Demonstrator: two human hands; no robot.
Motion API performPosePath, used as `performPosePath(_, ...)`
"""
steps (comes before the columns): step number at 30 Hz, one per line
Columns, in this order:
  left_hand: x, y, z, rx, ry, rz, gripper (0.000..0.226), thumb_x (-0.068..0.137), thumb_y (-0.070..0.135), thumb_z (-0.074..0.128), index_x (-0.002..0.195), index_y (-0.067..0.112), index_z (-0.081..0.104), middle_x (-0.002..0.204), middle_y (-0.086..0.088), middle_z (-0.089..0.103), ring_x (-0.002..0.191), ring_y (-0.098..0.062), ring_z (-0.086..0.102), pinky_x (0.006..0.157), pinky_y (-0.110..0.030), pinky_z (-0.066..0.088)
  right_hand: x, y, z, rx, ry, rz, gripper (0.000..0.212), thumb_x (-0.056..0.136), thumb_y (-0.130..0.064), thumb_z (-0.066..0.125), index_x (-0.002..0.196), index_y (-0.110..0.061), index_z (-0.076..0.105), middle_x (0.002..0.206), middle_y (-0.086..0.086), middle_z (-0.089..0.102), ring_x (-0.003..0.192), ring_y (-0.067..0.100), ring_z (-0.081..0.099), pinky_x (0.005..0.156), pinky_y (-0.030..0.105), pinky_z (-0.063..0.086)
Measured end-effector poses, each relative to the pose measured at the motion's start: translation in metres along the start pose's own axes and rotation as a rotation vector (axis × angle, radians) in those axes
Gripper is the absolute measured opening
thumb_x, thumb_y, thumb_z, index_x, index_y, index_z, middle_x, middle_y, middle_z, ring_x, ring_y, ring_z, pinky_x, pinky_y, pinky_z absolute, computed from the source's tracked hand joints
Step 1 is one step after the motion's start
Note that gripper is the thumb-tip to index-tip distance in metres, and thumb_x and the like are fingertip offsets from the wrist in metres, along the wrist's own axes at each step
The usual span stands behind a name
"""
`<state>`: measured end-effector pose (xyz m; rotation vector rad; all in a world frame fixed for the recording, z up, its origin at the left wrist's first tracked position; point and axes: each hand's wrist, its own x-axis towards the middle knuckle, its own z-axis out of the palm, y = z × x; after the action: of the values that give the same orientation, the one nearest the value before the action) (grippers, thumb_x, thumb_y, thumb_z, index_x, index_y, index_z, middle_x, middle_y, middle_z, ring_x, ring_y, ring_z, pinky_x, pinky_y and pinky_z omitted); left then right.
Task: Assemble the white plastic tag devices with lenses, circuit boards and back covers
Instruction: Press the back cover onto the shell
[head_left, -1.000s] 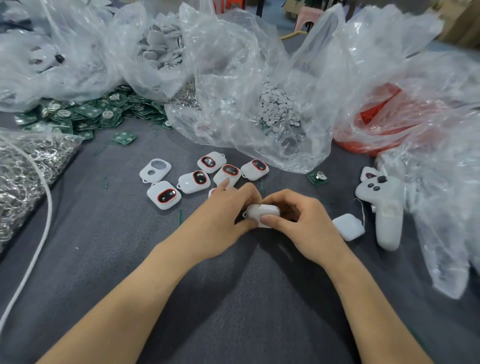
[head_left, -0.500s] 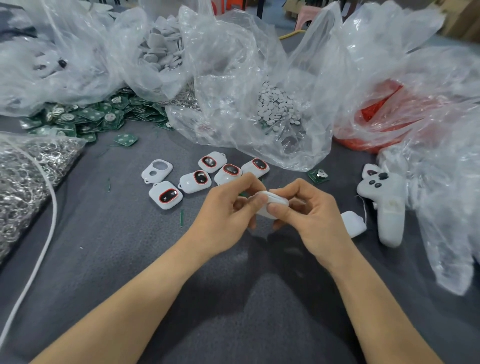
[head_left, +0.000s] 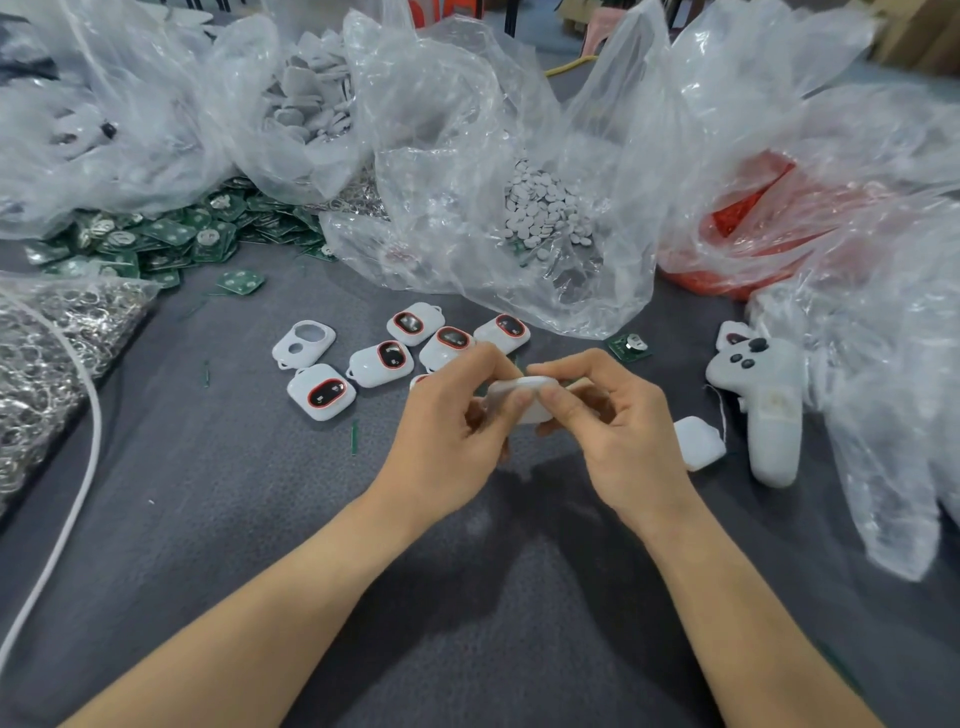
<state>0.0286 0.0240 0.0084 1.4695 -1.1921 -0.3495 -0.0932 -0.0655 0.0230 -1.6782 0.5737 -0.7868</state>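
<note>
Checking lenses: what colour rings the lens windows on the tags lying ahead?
Red, on each white tag; head view.

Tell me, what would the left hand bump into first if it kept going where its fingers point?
The left hand would likely meet the right hand across the white tag both pinch.

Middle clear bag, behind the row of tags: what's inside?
A heap of small pale round discs shows through the bag. Anything beneath the heap is hidden by crumpled plastic.
</note>
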Motion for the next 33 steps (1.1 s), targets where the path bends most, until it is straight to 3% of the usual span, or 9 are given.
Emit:
performPosePath(5, 0.0003, -0.0002, 0.0045, -0.058, 0.082, -0.025, 0.012, 0.092, 0.018, 0.057, 0.082, 0.013, 0.053, 0.065, -0.004, 0.058, 0.042, -0.017, 0.057, 0.041, -0.033, 0.046, 0.0011, -0.0007, 0.0021, 0.021, 0.046, -0.024, 0.013, 0.088, -0.004, 0.064, 0.096, -0.012, 0.071, 0.091, 0.014, 0.069, 0.073, 0.013, 0.064, 0.066, 0.018, 0.051)
performPosePath(9, 0.0060, -0.0032, 0.0050, -0.254, 0.071, -0.196, 0.006, 0.095, 0.012, 0.056, 0.092, 0.017, 0.056, 0.082, 0.012, 0.065, 0.056, -0.022, 0.066, 0.059, -0.043, 0.059, 0.0041, 0.0024, 0.0033, 0.093, 0.092, 0.032, 0.021, 0.085, 0.001, 0.065, 0.100, -0.013, 0.071, 0.085, 0.000, 0.072, 0.072, 0.005, 0.067, 0.071, 0.019, 0.054)
performPosePath(12, 0.0060, -0.0031, 0.0039, -0.337, 0.020, -0.262, 0.019, 0.095, 0.001, 0.053, 0.100, 0.018, 0.059, 0.089, -0.001, 0.069, 0.065, -0.026, 0.070, 0.066, -0.037, 0.060, 0.0042, 0.0056, 0.0007, 0.072, 0.109, 0.054, 0.023, 0.085, 0.004, 0.065, 0.095, -0.017, 0.070, 0.078, -0.010, 0.072, 0.069, 0.004, 0.067, 0.067, 0.014, 0.051)
performPosePath(20, 0.0064, -0.0026, 0.0042, -0.448, -0.021, -0.386, 0.012, 0.095, 0.000, 0.050, 0.094, 0.009, 0.057, 0.085, -0.010, 0.069, 0.064, -0.025, 0.071, 0.061, -0.027, 0.058, 0.0050, 0.0066, -0.0020, -0.005, 0.092, 0.076, 0.022, 0.084, 0.004, 0.065, 0.089, -0.017, 0.068, 0.076, -0.009, 0.073, 0.061, 0.005, 0.064, 0.065, 0.015, 0.051)
performPosePath(23, 0.0065, -0.0036, 0.0034, -0.397, 0.014, -0.356, 0.011, 0.096, 0.006, 0.051, 0.093, 0.012, 0.060, 0.081, -0.006, 0.072, 0.067, -0.025, 0.072, 0.061, -0.028, 0.058, 0.0055, 0.0086, -0.0009, 0.071, 0.112, 0.118, 0.020, 0.084, 0.001, 0.067, 0.091, -0.018, 0.070, 0.076, -0.005, 0.073, 0.068, 0.008, 0.069, 0.065, 0.016, 0.052)
performPosePath(25, 0.0059, -0.0047, 0.0030, -0.197, 0.052, -0.211, 0.017, 0.094, 0.005, 0.057, 0.094, 0.021, 0.063, 0.086, 0.001, 0.073, 0.080, -0.016, 0.071, 0.071, -0.024, 0.056, 0.0053, 0.0085, 0.0007, 0.148, 0.133, 0.167, 0.015, 0.083, -0.007, 0.071, 0.095, -0.017, 0.070, 0.078, 0.001, 0.073, 0.074, 0.015, 0.071, 0.067, 0.021, 0.055)
performPosePath(27, 0.0044, -0.0037, 0.0031, -0.072, 0.050, -0.086, 0.025, 0.089, 0.002, 0.063, 0.097, 0.025, 0.066, 0.101, 0.008, 0.071, 0.095, -0.002, 0.067, 0.082, -0.016, 0.050, 0.0048, 0.0077, 0.0031, 0.314, 0.129, 0.220, 0.024, 0.078, -0.021, 0.073, 0.100, -0.013, 0.067, 0.080, 0.004, 0.073, 0.076, 0.018, 0.072, 0.067, 0.024, 0.056)
performPosePath(30, 0.0026, -0.0013, 0.0051, -0.168, -0.016, -0.059, 0.023, 0.086, 0.005, 0.067, 0.105, 0.017, 0.068, 0.121, 0.004, 0.066, 0.113, -0.002, 0.060, 0.092, -0.017, 0.048, 0.0052, 0.0065, 0.0024, 0.385, 0.115, 0.188, 0.022, 0.085, -0.009, 0.067, 0.106, -0.011, 0.066, 0.085, 0.009, 0.073, 0.081, 0.020, 0.072, 0.068, 0.026, 0.056)
performPosePath(33, 0.0045, -0.0003, 0.0031, -0.322, 0.017, -0.154, 0.027, 0.088, 0.005, 0.065, 0.109, 0.021, 0.062, 0.107, 0.003, 0.071, 0.101, -0.008, 0.067, 0.086, -0.022, 0.052, 0.0043, 0.0046, -0.0006, 0.229, 0.094, 0.080, 0.029, 0.087, 0.000, 0.064, 0.108, -0.020, 0.067, 0.086, 0.011, 0.070, 0.083, 0.024, 0.071, 0.071, 0.028, 0.057)
